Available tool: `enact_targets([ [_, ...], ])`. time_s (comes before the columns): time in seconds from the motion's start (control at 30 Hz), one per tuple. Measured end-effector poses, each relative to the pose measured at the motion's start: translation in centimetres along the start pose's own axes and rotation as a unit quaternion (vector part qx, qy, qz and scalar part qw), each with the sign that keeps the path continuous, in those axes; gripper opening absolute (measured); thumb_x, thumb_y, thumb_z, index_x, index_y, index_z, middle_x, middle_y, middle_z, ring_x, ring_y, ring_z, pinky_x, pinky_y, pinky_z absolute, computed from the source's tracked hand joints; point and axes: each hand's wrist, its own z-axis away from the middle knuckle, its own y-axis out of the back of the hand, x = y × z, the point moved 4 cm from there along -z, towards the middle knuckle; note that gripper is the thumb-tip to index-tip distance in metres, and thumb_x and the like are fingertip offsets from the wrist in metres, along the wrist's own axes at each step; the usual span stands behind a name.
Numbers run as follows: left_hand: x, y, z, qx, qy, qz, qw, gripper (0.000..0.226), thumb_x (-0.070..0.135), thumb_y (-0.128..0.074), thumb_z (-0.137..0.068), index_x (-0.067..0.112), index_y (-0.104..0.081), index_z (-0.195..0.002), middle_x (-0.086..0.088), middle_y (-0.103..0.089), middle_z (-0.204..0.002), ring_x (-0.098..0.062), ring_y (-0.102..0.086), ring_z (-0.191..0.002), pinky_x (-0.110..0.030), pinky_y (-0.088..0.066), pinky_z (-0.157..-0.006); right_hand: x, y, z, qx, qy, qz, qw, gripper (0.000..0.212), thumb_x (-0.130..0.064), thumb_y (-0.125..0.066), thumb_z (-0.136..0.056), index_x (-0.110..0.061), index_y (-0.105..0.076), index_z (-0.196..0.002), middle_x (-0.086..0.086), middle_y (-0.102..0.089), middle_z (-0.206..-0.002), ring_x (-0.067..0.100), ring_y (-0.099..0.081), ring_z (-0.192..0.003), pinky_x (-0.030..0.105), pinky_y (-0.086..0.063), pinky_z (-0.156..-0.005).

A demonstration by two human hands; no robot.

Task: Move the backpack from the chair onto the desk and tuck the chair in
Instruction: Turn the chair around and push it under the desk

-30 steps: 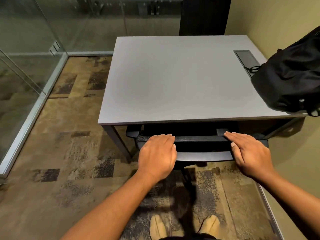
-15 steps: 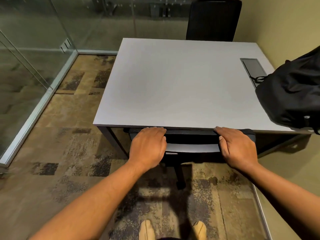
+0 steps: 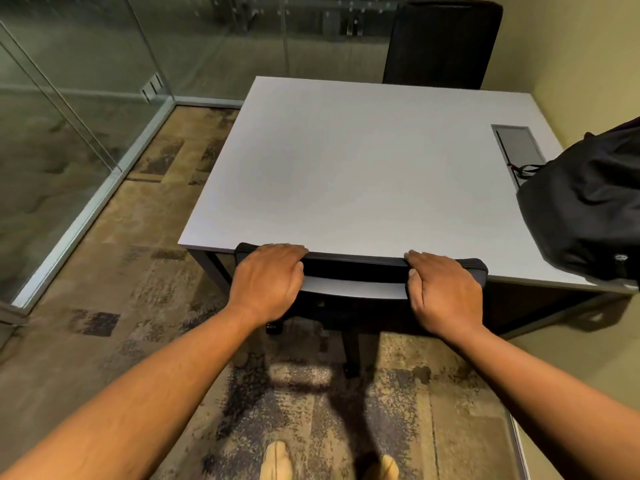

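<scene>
A black backpack point(image 3: 588, 206) lies on the right end of the grey desk point(image 3: 346, 174), partly covering a cable hatch. The black chair point(image 3: 353, 268) stands at the desk's near edge, its seat hidden under the top and only the top of its backrest showing. My left hand point(image 3: 268, 282) grips the left end of the backrest top. My right hand point(image 3: 441, 289) grips the right end of the same bar. The backrest top touches the desk's front edge.
A second black chair point(image 3: 443, 43) stands at the far side of the desk. Glass partition walls point(image 3: 69, 116) run along the left and back. A yellow wall point(image 3: 588, 46) closes the right side. Patterned carpet point(image 3: 138, 271) lies under my feet.
The chair has rolled forward under the desk with both hands on its backrest, from a gap at the desk's edge to touching it. The backpack has stayed on the desk.
</scene>
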Motion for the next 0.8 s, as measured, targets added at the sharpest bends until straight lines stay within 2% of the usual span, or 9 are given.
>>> enact_targets([
  [0.47,-0.7,0.3,-1.3,-0.01,0.012,-0.019,1.0,0.046,0.033,-0.032,-0.096,0.02,-0.061,-0.129,0.0,-0.065,-0.129,-0.021,-0.056,-0.12,-0.035,-0.04,-0.101,-0.5,-0.4,-0.7,0.0,0.005,-0.002,1.0,0.045,-0.031,-0.035,-0.094,-0.012,-0.063,-0.123,0.006,-0.066,-0.125,0.023,-0.058,-0.117,0.034,-0.037,-0.103],
  [0.8,-1.9,0.2,-1.7,-0.008,-0.008,0.006,1.0,0.045,0.036,-0.032,-0.096,0.022,-0.061,-0.128,0.003,-0.066,-0.127,-0.018,-0.058,-0.117,-0.034,-0.042,-0.1,-1.3,-0.3,-0.9,-0.012,-0.009,0.014,1.0,0.049,-0.036,-0.03,-0.093,-0.018,-0.061,-0.126,0.0,-0.064,-0.129,0.019,-0.055,-0.122,0.033,-0.038,-0.104],
])
